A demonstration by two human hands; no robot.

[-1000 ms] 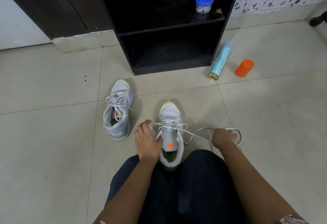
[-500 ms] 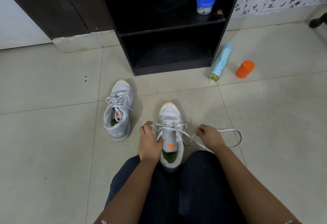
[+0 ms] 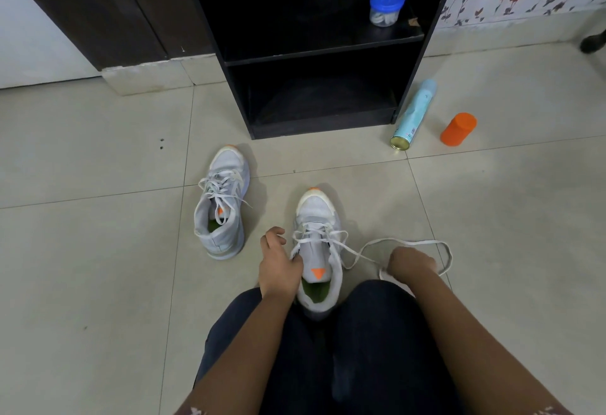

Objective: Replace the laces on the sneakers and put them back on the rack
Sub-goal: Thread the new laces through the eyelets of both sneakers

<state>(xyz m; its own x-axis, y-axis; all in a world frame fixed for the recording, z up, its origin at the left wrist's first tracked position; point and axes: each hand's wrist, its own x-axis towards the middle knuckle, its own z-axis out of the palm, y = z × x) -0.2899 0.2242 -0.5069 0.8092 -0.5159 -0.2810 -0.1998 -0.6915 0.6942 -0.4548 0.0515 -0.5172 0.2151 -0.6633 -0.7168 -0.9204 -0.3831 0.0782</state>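
Two grey-white sneakers with orange toe tips lie on the tiled floor. The nearer sneaker (image 3: 318, 234) sits between my knees, toe pointing away. My left hand (image 3: 278, 267) grips its left collar edge. Its white lace (image 3: 377, 245) trails right in a long loop across the floor, and my right hand (image 3: 411, 263) is curled around that lace, fingers hidden beneath it. The second sneaker (image 3: 223, 204) lies to the left, laced, untouched. The black shoe rack (image 3: 314, 53) stands ahead with open shelves.
A blue-lidded jar (image 3: 386, 6) sits on the rack's upper shelf. A light blue spray can (image 3: 414, 116) lies on the floor right of the rack, beside an orange cap (image 3: 458, 129). A dark door frame (image 3: 98, 11) stands at the left.
My right hand went from out at the right in toward the shoe, then pulled back right with the lace. My left hand has stayed on the sneaker's collar.
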